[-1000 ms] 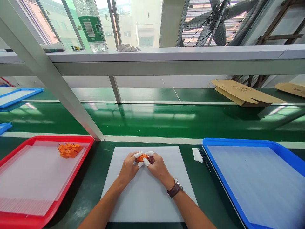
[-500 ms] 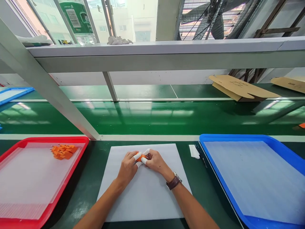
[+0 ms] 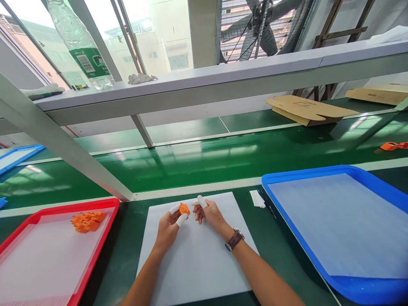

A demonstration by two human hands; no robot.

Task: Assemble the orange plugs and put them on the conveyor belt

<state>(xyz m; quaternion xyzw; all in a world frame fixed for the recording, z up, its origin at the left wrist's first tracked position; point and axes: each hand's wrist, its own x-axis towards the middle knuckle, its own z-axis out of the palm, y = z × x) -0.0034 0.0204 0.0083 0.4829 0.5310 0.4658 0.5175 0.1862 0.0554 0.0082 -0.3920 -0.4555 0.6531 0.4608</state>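
Orange piece sits between the left hand's capped fingertips.

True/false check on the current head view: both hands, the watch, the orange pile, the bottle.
1. The left hand holds a small orange piece. True.
2. Both hands grip that piece. False: the right hand is off it, with only the left holding it.
3. A watch is worn on the right wrist. True.
4. The pile of orange pieces sits in the blue tray. False: the orange pile lies in the red tray.
5. The plastic bottle lies on the white sheet. False: it stands on the ledge by the window.
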